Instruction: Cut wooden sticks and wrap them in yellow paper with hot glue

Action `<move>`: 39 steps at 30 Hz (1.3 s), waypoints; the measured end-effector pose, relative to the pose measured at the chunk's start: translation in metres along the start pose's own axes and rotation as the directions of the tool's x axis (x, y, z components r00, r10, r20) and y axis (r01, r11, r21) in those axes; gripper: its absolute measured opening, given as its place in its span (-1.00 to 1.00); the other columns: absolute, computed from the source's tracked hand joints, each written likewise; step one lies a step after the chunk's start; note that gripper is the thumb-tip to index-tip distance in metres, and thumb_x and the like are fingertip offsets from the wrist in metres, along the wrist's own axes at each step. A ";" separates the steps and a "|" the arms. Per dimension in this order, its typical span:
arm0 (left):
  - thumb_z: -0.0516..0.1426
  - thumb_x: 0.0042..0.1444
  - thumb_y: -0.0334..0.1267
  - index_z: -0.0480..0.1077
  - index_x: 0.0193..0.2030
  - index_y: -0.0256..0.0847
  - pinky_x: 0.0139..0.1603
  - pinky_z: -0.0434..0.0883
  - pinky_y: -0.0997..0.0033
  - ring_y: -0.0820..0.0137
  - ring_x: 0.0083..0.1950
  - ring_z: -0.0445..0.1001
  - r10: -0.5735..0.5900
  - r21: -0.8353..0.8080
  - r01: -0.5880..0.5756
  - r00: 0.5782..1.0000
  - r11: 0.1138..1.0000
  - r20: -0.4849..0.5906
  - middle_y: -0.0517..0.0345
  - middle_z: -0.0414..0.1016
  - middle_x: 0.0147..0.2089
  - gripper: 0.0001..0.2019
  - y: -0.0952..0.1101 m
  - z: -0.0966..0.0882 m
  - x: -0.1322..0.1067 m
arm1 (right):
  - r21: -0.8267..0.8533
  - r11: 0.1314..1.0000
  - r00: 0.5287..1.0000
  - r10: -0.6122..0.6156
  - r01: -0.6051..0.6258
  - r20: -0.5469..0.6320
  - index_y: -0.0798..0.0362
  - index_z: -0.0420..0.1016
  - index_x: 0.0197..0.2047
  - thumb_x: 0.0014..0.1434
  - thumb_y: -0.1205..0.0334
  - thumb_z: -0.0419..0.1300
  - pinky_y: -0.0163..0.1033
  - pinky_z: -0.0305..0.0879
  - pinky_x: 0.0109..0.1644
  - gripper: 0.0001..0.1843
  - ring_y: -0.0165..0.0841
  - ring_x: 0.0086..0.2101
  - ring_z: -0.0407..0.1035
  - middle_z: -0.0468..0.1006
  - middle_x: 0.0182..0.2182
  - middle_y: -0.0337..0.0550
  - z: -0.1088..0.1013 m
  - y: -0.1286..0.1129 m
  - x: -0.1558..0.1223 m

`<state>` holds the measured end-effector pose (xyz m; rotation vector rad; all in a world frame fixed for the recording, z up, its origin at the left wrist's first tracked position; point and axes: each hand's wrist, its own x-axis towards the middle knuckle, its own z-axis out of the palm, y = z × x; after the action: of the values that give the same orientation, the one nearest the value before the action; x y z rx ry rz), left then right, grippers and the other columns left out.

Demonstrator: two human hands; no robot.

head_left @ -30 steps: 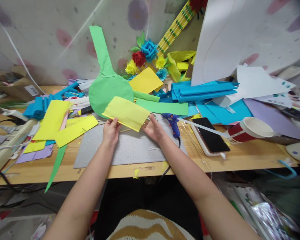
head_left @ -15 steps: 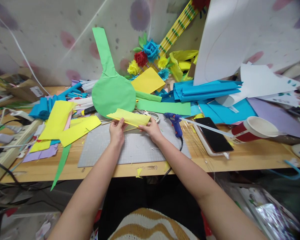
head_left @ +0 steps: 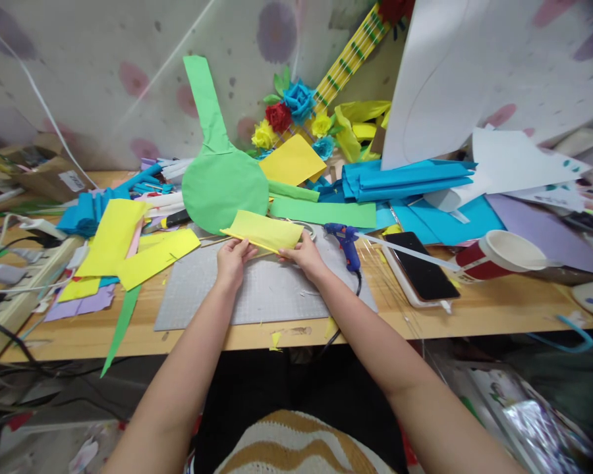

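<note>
Between my hands is a strip of yellow crepe paper (head_left: 265, 230), its near long edge folded or rolled. My left hand (head_left: 232, 262) pinches the left end of that edge, and my right hand (head_left: 304, 255) pinches the right end. Under them lies a grey cutting mat (head_left: 197, 296). Just behind the strip stands a green paper disc (head_left: 225, 187) with a long green neck. Scissors (head_left: 310, 229) are partly hidden behind the paper and my right hand. A blue hot glue gun (head_left: 346, 245) with a long glue stick rests right of my right hand.
Yellow paper pieces (head_left: 111, 237) and a power strip (head_left: 34, 283) lie at left. On the right are a phone (head_left: 422, 263) and a paper cup (head_left: 499, 257). Blue crepe paper (head_left: 405, 179) and paper flowers (head_left: 299, 100) fill the back. A glue gun cord (head_left: 360, 283) runs over the front edge.
The yellow strip and both hands have shifted slightly to the right. Its far edge, curled and uneven before, now lies flatter and straighter.
</note>
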<state>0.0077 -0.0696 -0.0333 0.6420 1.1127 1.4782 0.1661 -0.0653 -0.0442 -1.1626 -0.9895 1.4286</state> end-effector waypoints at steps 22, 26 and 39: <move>0.27 -0.25 -0.36 0.32 -0.45 -0.28 -0.43 0.37 0.58 0.58 -0.55 0.42 -0.021 -0.156 0.019 1.000 0.988 -0.014 0.23 0.47 -0.50 -0.79 0.008 -0.001 0.004 | -0.808 0.265 0.779 -0.532 0.526 0.332 0.05 0.46 -0.23 0.07 0.22 0.15 -0.20 0.13 -0.10 -0.83 -0.28 -0.19 0.21 0.36 -0.28 -0.08 0.064 -0.020 0.008; 0.27 -0.23 -0.37 0.32 -0.46 -0.28 -0.34 0.39 0.54 0.54 -0.48 0.46 -0.001 -0.181 0.003 1.000 0.983 0.011 0.19 0.50 -0.47 -0.80 0.007 -0.005 0.007 | -0.810 0.195 0.754 -0.531 0.553 0.387 0.04 0.47 -0.28 0.14 0.25 0.08 -0.16 0.09 -0.10 -0.84 -0.26 -0.18 0.18 0.38 -0.30 -0.06 0.071 -0.016 0.016; 0.22 -0.11 -0.36 0.24 -0.41 -0.23 -0.24 0.45 0.43 0.55 -0.48 0.47 0.075 -0.145 -0.099 0.984 0.984 -0.161 0.26 0.46 -0.49 -0.81 0.012 -0.007 0.010 | -0.863 0.382 0.922 -0.327 0.331 0.209 0.02 0.45 -0.42 0.09 0.05 0.11 -0.32 0.03 -0.42 -0.77 -0.41 -0.52 0.27 0.48 -0.54 -0.22 -0.027 -0.030 -0.027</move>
<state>-0.0061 -0.0615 -0.0277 0.4801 1.0874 1.6946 0.1999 -0.0872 -0.0166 -1.5480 -1.9904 0.4824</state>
